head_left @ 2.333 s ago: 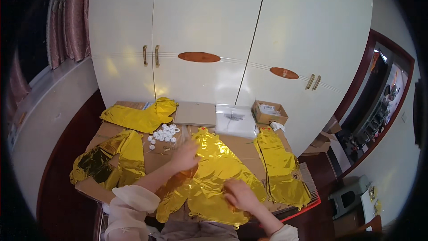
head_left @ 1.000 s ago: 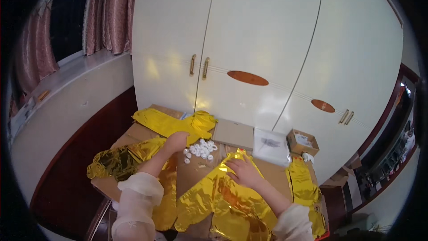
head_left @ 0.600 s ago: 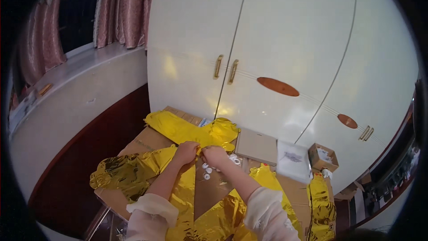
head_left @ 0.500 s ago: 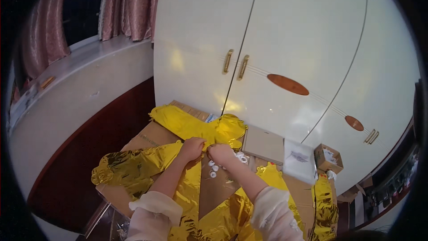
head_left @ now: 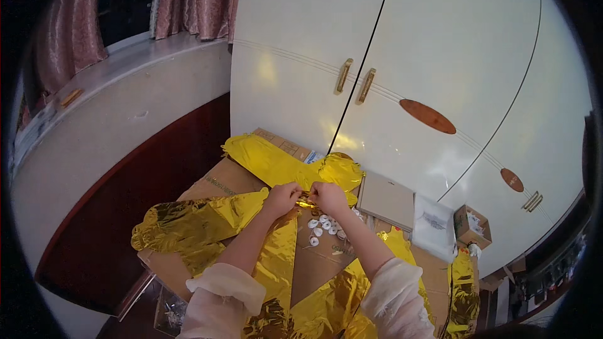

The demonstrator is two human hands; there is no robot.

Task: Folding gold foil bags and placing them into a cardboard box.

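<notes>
A bunched strip of shiny gold foil point(head_left: 306, 200) stretches between my two hands, apparently part of a flat foil balloon. My left hand point(head_left: 282, 199) is closed on its left end, and my right hand point(head_left: 328, 199) pinches the right end. Beyond them lies a flat gold foil balloon point(head_left: 264, 158). Another gold foil piece point(head_left: 182, 229) spreads to the left, beneath my left forearm, and more gold foil point(head_left: 330, 301) lies between my forearms. Just below my right hand are several small white rolls point(head_left: 326, 226). My fingers hide where the foil is gripped.
Cardboard point(head_left: 217, 179) covers the work surface. Behind my right hand lie a flat grey-brown box point(head_left: 386, 201) and a clear plastic packet point(head_left: 433, 223). An open small carton point(head_left: 471, 229) stands at the right. White cabinet doors point(head_left: 301, 75) rise behind the surface.
My hands have turned and parted slightly, and the gold foil strip now shows between them. The view has shifted, uncovering more of the white rolls.
</notes>
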